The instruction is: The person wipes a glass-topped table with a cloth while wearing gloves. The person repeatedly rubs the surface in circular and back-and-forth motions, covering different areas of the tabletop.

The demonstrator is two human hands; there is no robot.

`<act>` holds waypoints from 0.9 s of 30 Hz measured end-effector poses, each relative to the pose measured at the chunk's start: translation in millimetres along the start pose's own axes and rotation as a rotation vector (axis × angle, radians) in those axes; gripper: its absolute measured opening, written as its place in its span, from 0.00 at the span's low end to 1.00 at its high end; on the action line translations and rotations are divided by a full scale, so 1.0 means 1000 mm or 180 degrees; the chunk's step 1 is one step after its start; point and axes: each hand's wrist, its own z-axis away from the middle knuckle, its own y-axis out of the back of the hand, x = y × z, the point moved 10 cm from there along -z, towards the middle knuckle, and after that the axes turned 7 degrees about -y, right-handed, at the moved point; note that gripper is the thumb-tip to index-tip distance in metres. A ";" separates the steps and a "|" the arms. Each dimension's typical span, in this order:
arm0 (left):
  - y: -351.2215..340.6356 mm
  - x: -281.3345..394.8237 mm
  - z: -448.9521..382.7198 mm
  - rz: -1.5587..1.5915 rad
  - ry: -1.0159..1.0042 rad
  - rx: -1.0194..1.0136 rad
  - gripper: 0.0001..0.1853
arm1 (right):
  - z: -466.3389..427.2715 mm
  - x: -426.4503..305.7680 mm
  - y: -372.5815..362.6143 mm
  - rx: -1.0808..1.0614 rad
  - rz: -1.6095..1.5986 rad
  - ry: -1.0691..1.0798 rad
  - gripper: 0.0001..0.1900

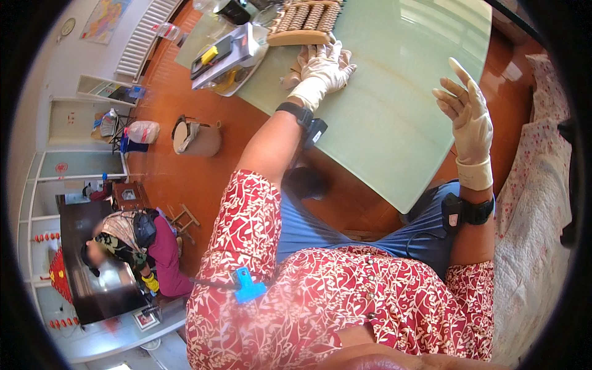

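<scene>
My left hand [323,71], in a whitish glove, lies over a crumpled beige item [292,77] on the pale green glass tabletop [370,125]. Its fingers are spread and point towards a wooden roller massager [300,38]; what lies beneath the palm is mostly hidden. My right hand [471,115], gloved alike, is raised near the table's right edge, its fingers apart and nothing between them. Dark straps with small devices sit around both wrists.
A tray [259,60] holds a white box, a dark phone-like device and a yellow object. On the floor stands a bin [201,138]. A patterned bedcover [532,222] lies to the right. Another person [134,236] bends beside a dark table at the far left.
</scene>
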 end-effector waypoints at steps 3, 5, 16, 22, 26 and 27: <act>-0.003 0.030 0.003 -0.0110 -0.0038 -0.0120 0.43 | 0.007 0.000 0.003 -0.0037 -0.0031 -0.0036 0.27; 0.000 0.055 0.004 -0.0031 -0.0293 -0.0069 0.42 | 0.010 -0.003 0.003 0.0034 0.0044 -0.0008 0.27; -0.022 0.009 -0.092 -0.0696 -0.0456 0.0150 0.33 | 0.020 -0.012 0.014 0.0197 -0.0104 0.0074 0.27; -0.013 0.006 -0.116 -0.1114 -0.0540 0.0179 0.39 | 0.022 -0.015 0.019 0.0190 -0.0189 0.0136 0.27; 0.010 0.072 -0.086 0.0049 -0.0119 -0.0075 0.38 | 0.025 -0.010 0.017 0.0153 -0.0296 0.0081 0.27; 0.023 0.100 -0.083 -0.0205 -0.0355 -0.0025 0.38 | 0.024 -0.009 0.017 0.0154 -0.0321 0.0067 0.27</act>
